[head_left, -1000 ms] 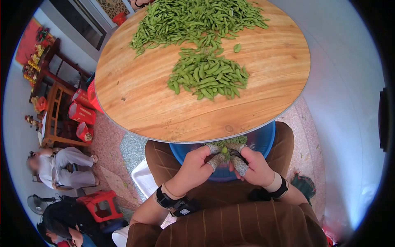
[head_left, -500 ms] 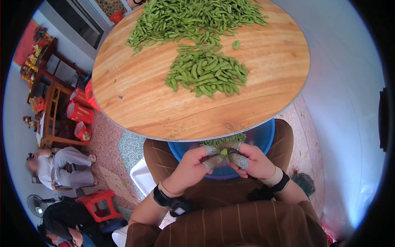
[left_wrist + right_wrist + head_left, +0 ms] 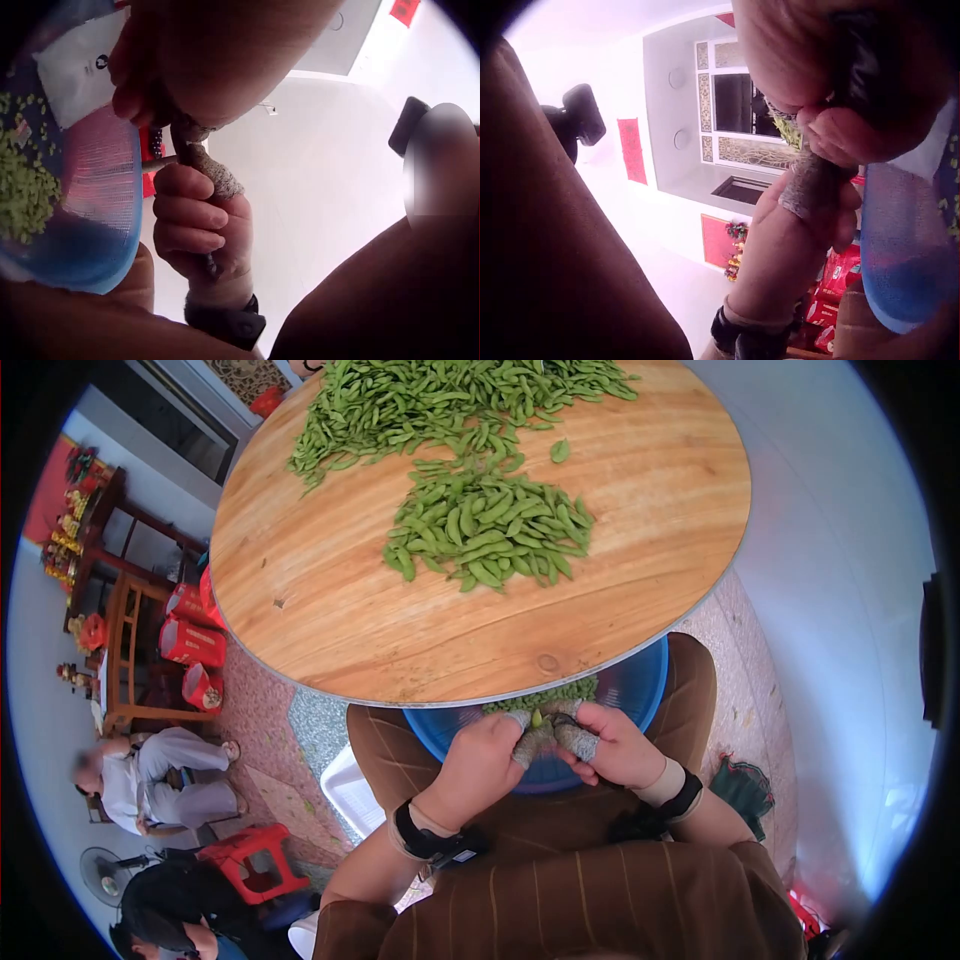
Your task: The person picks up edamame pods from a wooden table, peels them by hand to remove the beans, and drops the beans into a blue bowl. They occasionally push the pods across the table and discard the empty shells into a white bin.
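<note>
Both hands meet over a blue basin in the head view, their thumbs and fingertips wrapped in grey speckled sleeves. My left hand pinches a green edamame pod between its wrapped thumb and finger. Close against it, my right hand has its wrapped thumb and finger at the same pod. In the left wrist view, the right hand's other fingers are curled, and a dark slim piece shows below them. Shelled green beans lie in the basin, beside a white packet.
A round wooden table stands just beyond the basin, bearing a small heap of pods and a larger pile. At left are a white basket, a red stool and a seated person.
The hands stay together over the basin. The pod tip between them has shifted slightly left and up, and the left hand has turned a little. The head view has drifted slightly.
</note>
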